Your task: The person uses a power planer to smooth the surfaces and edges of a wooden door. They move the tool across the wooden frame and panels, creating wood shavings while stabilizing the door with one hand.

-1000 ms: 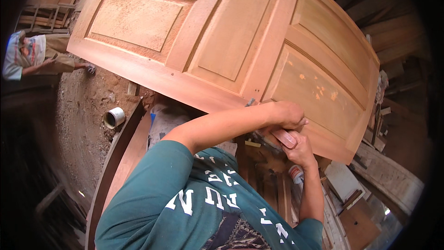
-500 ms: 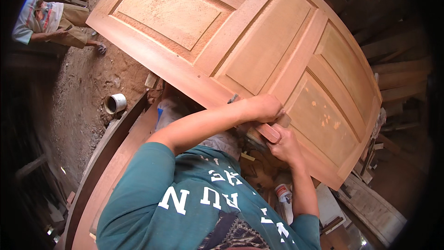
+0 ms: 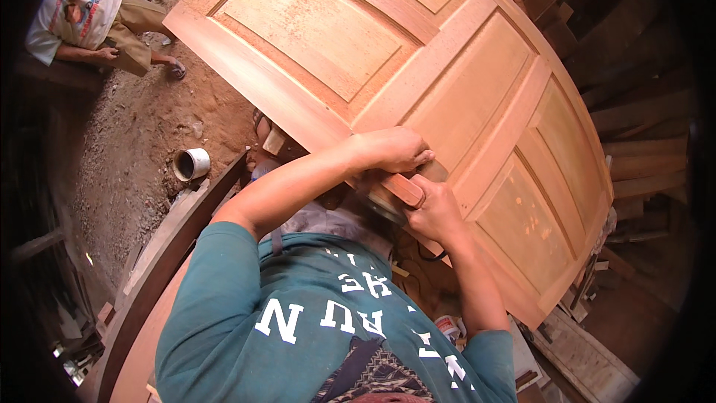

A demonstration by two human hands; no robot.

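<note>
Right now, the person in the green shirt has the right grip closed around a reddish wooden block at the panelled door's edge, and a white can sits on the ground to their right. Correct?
No, the side is wrong: the head view shows the white can to their left. The right grip around the reddish wooden block at the panelled door is correct.

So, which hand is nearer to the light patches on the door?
Right. In view, the right hand is left of the light patches; the left hand is farther left.
</note>
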